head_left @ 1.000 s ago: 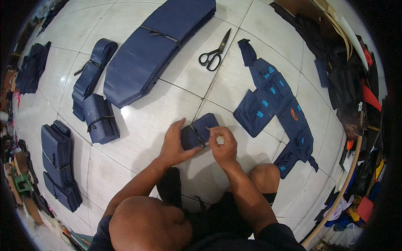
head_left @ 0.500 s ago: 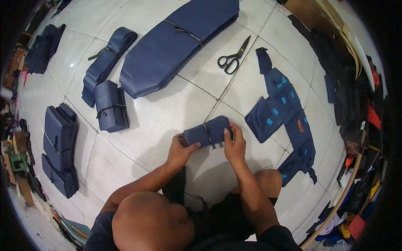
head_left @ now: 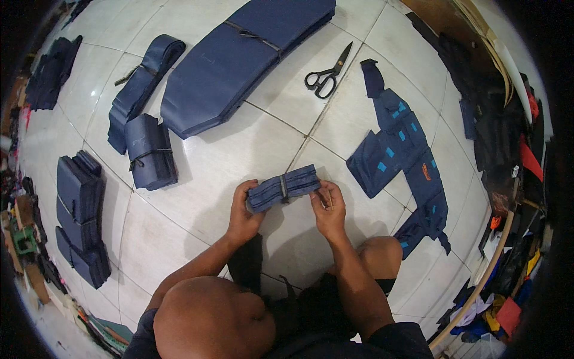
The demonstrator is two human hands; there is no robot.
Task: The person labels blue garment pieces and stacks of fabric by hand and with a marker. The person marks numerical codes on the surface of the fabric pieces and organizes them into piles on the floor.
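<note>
Between my two hands is a small bundle of folded navy fabric pieces (head_left: pixel 301 181), bound around its middle by a thin dark tie. Its layered edge faces up, slightly tilted. My left hand (head_left: pixel 244 214) grips the left end, fingers behind and thumb in front. At the right end, my right hand (head_left: pixel 329 210) pinches the corner with bent fingers; a thin pale sliver shows by them, too small to name. Right of my hands lies a navy cut fabric piece (head_left: pixel 412 146) with turquoise patches and one orange mark. Black-handled scissors (head_left: pixel 323 81) rest beyond the bundle.
A large tied stack of navy panels (head_left: pixel 221 72) lies at the far middle. To its left are a folded strip bundle (head_left: pixel 140 90) and a rolled bundle (head_left: pixel 149 152). Another tied stack (head_left: pixel 81 197) sits at left. Dark scraps (head_left: pixel 502 131) line the right side of the tiled floor.
The bundle has turned in my hands: its flat face showed before, and now its layered edge does. Both hands have shifted slightly left, and the view has moved a little.
</note>
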